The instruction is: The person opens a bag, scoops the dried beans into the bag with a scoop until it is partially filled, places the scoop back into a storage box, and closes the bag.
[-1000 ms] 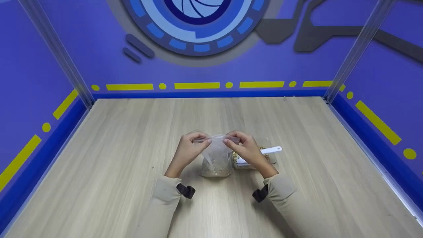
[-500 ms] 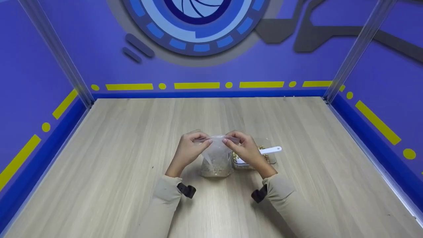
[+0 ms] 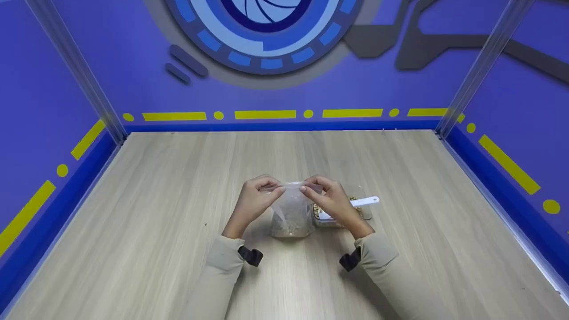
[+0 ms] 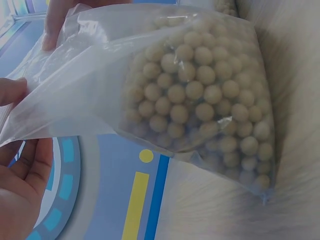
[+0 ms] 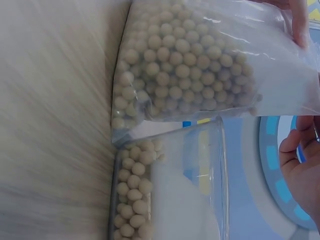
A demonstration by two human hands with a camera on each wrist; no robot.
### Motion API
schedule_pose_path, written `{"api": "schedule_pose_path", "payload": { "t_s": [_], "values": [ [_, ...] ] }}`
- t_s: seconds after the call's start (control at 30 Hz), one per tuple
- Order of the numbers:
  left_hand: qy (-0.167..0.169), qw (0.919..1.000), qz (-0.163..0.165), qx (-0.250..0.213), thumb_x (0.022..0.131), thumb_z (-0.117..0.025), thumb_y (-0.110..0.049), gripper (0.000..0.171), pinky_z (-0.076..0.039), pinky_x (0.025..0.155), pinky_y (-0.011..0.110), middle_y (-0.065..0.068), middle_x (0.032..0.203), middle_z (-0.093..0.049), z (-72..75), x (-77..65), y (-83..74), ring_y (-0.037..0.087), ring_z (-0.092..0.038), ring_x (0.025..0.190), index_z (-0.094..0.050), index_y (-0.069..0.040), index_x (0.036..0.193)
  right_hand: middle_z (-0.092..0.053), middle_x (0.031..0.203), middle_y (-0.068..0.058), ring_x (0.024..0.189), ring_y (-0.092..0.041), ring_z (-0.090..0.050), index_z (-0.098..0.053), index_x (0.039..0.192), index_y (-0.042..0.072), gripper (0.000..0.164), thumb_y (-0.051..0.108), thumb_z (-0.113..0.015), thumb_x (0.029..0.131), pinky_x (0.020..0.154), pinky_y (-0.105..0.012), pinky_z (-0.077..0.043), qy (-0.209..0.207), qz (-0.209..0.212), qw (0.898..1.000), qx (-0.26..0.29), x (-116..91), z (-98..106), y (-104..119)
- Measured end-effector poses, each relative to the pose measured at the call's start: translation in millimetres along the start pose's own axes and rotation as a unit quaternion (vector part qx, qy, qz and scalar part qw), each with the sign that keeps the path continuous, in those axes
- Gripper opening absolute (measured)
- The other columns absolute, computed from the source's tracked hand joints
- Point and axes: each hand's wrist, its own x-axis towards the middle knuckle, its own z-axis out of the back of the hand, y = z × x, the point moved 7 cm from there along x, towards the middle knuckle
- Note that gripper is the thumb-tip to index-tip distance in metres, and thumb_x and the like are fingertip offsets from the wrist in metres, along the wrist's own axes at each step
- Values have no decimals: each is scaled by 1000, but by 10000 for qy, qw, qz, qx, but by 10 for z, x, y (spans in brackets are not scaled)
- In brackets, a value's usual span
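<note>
A clear plastic bag (image 3: 291,218) stands upright on the table, its lower part filled with round, beige, soybean-like pieces (image 4: 200,95). My left hand (image 3: 253,200) pinches the left side of the bag's top edge between thumb and fingers. At the opposite side, my right hand (image 3: 331,198) pinches the same edge, so the top is stretched between both hands. In the right wrist view, the clear box (image 5: 222,175) beside the bag holds more of the same pieces. A white scoop (image 3: 366,202) lies across that box, partly hidden by my right hand.
The wood-grain table (image 3: 155,200) extends around the hands on all sides. Blue panels with yellow marks enclose its back and sides, with the back wall (image 3: 266,100) well beyond the bag. Both wrists wear black camera bands.
</note>
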Motion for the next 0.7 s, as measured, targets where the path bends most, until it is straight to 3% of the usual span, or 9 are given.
{"api": "schedule_pose_path", "payload": {
  "t_s": [0.27,0.57,0.7],
  "values": [
    [-155,9994,-174,265,86,-70,-11,5,-51,83,33,5,87,-70,112,-4,9,17,-64,86,-72,-6,85,-68,90,-17,81,-8,-55,-67,96,-6,14,5,-64,89,74,-22,-47,324,-2,9995,15,53,26,26],
    [-94,9992,-254,308,85,-72,-15,6,-49,88,37,3,85,-70,127,-2,-18,17,-64,84,-75,-10,85,-67,98,-17,94,-21,-61,-68,97,-5,16,7,-67,88,92,-40,-51,849,-12,9963,-87,147,-49,104],
    [-95,9992,-220,318,85,-72,-14,7,-49,87,38,5,86,-70,120,-5,-29,19,-64,85,-75,-8,86,-68,96,-16,88,-16,-59,-70,96,-4,16,9,-69,87,86,-33,-51,956,61,9952,-196,198,-100,82]
  ]
}}
